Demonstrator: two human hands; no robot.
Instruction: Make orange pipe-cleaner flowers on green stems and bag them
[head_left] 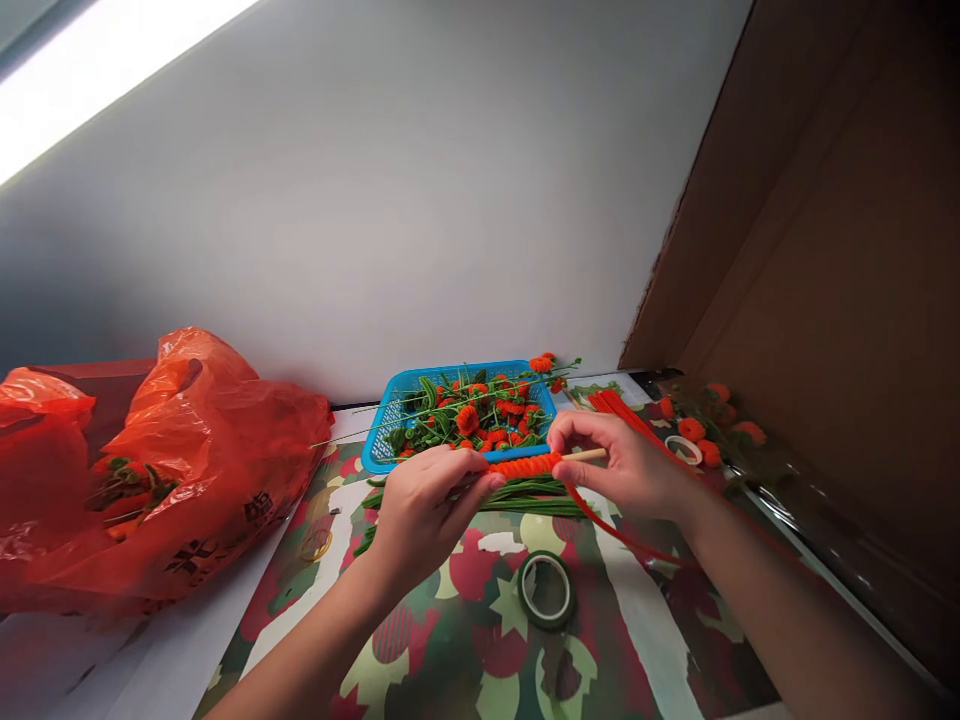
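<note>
Between my hands, an orange pipe cleaner (pixel 523 467) is wound in a tight coil around a thin wooden stick (pixel 589 455). My left hand (pixel 424 500) is closed on the coil's left end, hiding that end of the stick. With thumb and fingers, my right hand (pixel 622 465) pinches the pipe cleaner at the coil's right end. Its loose tail hangs below that hand and curves right. Just beneath the coil lies a bundle of green pipe cleaners (pixel 544 497). A blue basket (pixel 379 430) right behind holds orange flowers (pixel 467 419) with green stems.
Green tape (pixel 547 591) lies on the patterned mat (pixel 457 640). An orange plastic bag (pixel 225 450) stands at left. Orange pipe cleaners (pixel 619 408), a white ring (pixel 684 450) and orange pompom-like pieces (pixel 691 430) are at right, beside a cardboard wall (pixel 825 250).
</note>
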